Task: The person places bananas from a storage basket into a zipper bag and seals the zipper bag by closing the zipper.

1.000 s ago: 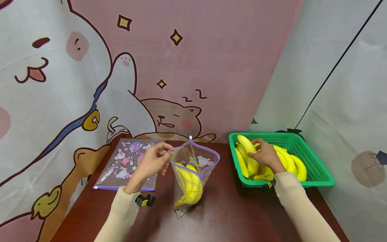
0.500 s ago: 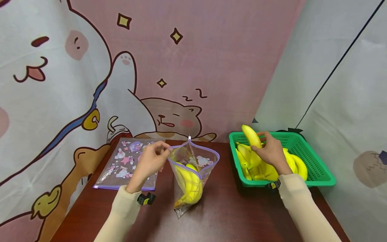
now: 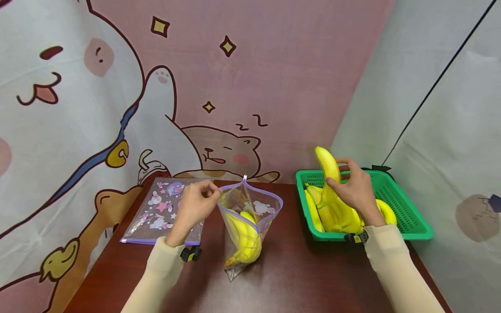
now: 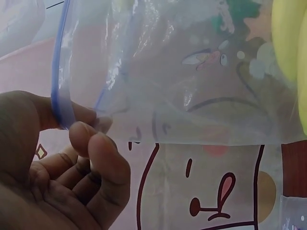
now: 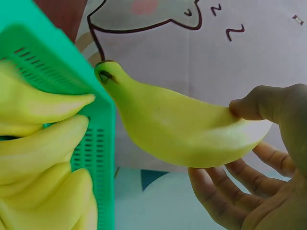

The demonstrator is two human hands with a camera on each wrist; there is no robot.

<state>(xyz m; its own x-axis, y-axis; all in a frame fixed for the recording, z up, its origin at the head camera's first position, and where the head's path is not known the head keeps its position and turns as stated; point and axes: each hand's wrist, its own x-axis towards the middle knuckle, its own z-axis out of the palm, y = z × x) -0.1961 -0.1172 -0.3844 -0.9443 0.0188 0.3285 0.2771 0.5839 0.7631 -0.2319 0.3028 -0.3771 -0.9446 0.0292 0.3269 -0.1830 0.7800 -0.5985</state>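
Observation:
My left hand (image 3: 197, 203) pinches the purple-edged rim of a clear zip bag (image 3: 231, 226) between thumb and fingers. In the left wrist view the fingertips grip the purple edge (image 4: 61, 62). The bag stands on the table with its mouth open, and yellow bananas (image 3: 247, 243) show inside it. My right hand (image 3: 356, 187) holds a single banana (image 3: 328, 165) above the left part of a green basket (image 3: 415, 217). Seen from the right wrist, thumb and fingers grip this banana (image 5: 177, 127) near one end; its greenish end points away from the palm.
More bananas (image 3: 338, 217) lie in the basket, partly hidden behind the right hand. A second clear zip bag (image 3: 160, 213) with cartoon prints lies flat on the left of the dark red-brown table (image 3: 289, 278). A cartoon-printed cloth (image 3: 289, 87) hangs behind.
The right hand has lifted the banana up from the pile in the basket, and it now stands more upright. The left hand keeps its pinch on the bag's rim, almost in place.

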